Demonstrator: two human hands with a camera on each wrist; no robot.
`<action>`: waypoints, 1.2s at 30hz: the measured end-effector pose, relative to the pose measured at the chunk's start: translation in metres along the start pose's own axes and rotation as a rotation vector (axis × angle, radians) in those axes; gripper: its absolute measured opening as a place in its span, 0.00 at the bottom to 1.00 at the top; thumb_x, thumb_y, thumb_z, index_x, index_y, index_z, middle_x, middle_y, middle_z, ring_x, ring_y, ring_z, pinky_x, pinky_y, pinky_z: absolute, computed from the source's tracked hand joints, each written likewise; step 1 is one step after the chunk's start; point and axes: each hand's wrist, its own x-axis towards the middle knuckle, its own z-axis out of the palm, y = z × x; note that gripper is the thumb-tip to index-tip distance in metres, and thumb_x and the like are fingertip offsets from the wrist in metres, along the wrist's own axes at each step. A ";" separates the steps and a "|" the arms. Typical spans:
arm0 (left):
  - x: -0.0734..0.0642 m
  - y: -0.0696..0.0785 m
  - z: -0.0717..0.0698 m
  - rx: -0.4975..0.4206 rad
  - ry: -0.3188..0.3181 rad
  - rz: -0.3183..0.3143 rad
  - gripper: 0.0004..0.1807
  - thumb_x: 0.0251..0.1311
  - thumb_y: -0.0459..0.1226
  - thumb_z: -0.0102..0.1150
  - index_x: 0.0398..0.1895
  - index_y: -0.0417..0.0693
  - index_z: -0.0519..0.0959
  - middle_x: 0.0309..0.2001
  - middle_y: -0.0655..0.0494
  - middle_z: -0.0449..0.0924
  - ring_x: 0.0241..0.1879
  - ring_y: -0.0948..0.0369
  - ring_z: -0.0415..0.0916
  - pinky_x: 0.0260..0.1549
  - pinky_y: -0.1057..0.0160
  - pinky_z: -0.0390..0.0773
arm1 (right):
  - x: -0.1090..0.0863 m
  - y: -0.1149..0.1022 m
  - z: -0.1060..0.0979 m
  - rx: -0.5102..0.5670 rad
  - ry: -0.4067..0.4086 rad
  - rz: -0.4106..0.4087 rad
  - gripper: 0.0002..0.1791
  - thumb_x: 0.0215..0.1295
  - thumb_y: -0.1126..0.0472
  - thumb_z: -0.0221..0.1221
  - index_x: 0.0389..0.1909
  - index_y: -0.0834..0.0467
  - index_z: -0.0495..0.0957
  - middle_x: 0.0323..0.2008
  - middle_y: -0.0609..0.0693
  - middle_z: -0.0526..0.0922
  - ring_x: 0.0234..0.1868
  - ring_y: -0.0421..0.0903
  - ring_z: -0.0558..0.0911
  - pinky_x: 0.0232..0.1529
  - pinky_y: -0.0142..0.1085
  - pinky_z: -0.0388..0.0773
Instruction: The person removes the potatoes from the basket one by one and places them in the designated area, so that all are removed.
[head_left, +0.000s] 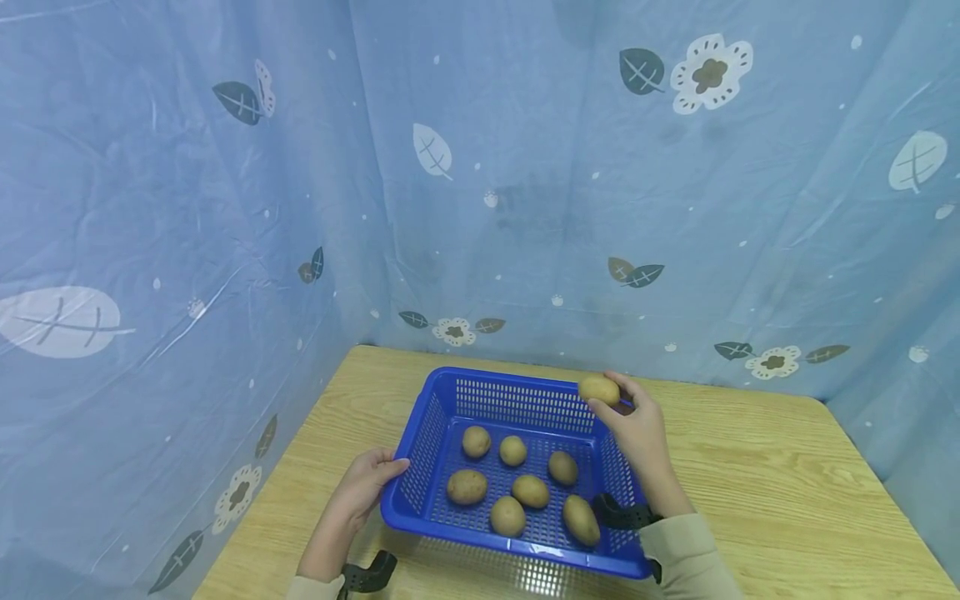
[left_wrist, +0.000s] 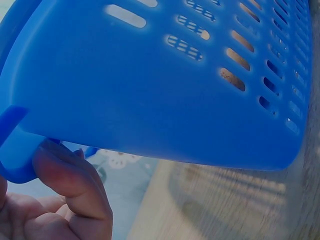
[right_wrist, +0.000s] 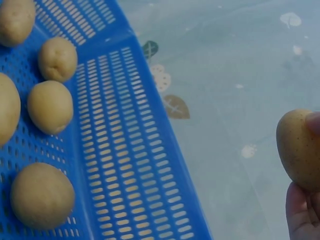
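A blue plastic basket (head_left: 517, 546) with slotted walls sits on the wooden table, and several potatoes (head_left: 530, 492) lie spread over its floor. My left hand (head_left: 365, 482) grips the basket's left rim, thumb on top; in the left wrist view its curled fingers (left_wrist: 75, 185) are under the rim. Over the basket's far right corner, my right hand (head_left: 637, 425) pinches one potato (head_left: 598, 390) between thumb and fingers. That same potato (right_wrist: 300, 147) shows at the right edge of the right wrist view, above the level of the basket wall.
The wooden table (head_left: 765, 475) extends to both sides of the basket. Behind and to the left hangs a blue curtain (head_left: 525, 208) printed with leaves and flowers, close to the table's far edge. Black straps (head_left: 626, 512) are on both wrists.
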 end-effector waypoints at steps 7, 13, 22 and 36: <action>0.001 0.000 0.001 0.005 0.006 0.001 0.18 0.65 0.36 0.52 0.47 0.24 0.69 0.37 0.42 0.83 0.36 0.54 0.83 0.37 0.63 0.84 | -0.004 -0.001 -0.014 -0.007 0.044 -0.032 0.31 0.61 0.58 0.63 0.64 0.62 0.66 0.58 0.59 0.72 0.42 0.27 0.76 0.40 0.18 0.77; 0.002 0.000 0.002 0.012 0.025 -0.004 0.17 0.65 0.35 0.52 0.46 0.25 0.70 0.37 0.41 0.82 0.37 0.52 0.83 0.37 0.62 0.84 | -0.006 0.001 -0.026 0.020 0.090 -0.034 0.31 0.62 0.59 0.62 0.64 0.61 0.66 0.57 0.58 0.72 0.40 0.22 0.75 0.39 0.17 0.77; 0.001 0.000 0.001 0.019 0.009 0.007 0.19 0.65 0.36 0.51 0.48 0.23 0.70 0.37 0.41 0.83 0.37 0.53 0.84 0.37 0.62 0.84 | -0.014 0.008 -0.044 -0.037 0.160 -0.007 0.31 0.62 0.57 0.62 0.65 0.60 0.66 0.54 0.51 0.72 0.40 0.22 0.75 0.39 0.17 0.76; 0.001 0.000 0.000 0.011 0.000 0.002 0.20 0.67 0.36 0.50 0.48 0.22 0.69 0.37 0.42 0.83 0.37 0.53 0.83 0.37 0.61 0.84 | -0.017 0.025 -0.069 -0.032 0.290 0.080 0.30 0.62 0.59 0.62 0.64 0.59 0.68 0.49 0.38 0.71 0.39 0.22 0.74 0.38 0.14 0.74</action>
